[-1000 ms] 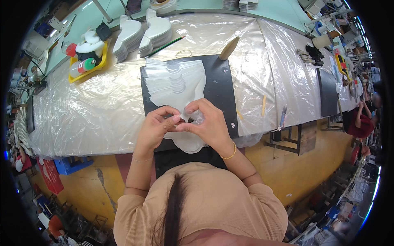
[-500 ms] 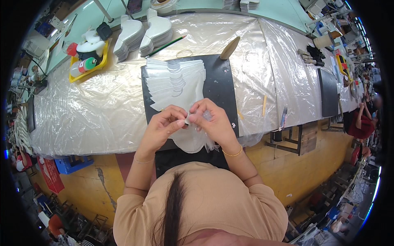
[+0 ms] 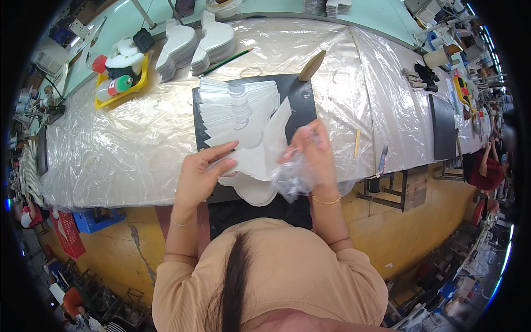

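Note:
A fanned stack of white cut-out pieces lies on a black mat in the middle of the plastic-covered table. My left hand presses flat on the nearest white piece, fingers spread. My right hand is closed on a crumpled clear plastic film, lifted just right of that piece. Another white piece hangs over the table's front edge below my hands.
Two stacks of white shaped pieces stand at the back left beside a yellow tray with bottles. A green pencil, a wooden tool and small tools lie around. A person in red sits far right.
My hands were together pinching the film on the white piece. Now they have parted: the right hand pulled the clear film off to the right, and the left flattened on the piece.

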Demonstrator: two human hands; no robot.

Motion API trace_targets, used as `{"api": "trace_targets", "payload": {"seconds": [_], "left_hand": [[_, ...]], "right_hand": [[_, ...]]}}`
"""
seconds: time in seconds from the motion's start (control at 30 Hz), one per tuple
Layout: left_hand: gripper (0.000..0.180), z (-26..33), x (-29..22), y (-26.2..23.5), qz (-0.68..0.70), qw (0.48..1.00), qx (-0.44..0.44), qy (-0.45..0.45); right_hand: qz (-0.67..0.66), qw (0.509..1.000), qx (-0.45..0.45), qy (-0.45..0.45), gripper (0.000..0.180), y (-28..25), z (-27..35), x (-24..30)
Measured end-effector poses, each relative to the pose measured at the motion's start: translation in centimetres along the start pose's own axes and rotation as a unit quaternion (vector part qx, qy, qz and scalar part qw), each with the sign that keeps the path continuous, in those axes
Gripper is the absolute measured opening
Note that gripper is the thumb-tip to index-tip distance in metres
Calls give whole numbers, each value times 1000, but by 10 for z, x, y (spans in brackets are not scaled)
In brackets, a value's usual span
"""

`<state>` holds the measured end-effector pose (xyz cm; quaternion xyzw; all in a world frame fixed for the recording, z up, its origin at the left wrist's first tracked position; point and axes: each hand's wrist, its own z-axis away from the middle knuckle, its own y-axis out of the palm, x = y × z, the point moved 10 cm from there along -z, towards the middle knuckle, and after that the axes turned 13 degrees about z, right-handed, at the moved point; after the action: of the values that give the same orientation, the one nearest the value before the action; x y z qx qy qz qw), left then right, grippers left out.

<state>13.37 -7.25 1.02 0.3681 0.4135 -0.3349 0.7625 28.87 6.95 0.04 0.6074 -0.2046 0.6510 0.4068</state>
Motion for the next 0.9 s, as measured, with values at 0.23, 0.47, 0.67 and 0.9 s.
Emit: {"api": "trace_targets", "payload": {"seconds": [0.23, 0.47, 0.67, 0.9], "left_hand": [[26, 14, 10, 7, -26, 992, 84, -85], [26, 4, 40, 4, -142, 978, 101, -114], [38, -9, 7, -43, -399, 900, -135, 117], [28, -37, 33, -94, -241, 959, -147, 22]], "right_hand": [[-156, 985, -42, -63, 18, -91, -8, 34], [-70, 953, -266, -126, 16, -215, 21, 62], [-38, 935, -314, -160, 16, -217, 40, 73], [141, 963, -228, -36, 25, -123, 5, 35]]}}
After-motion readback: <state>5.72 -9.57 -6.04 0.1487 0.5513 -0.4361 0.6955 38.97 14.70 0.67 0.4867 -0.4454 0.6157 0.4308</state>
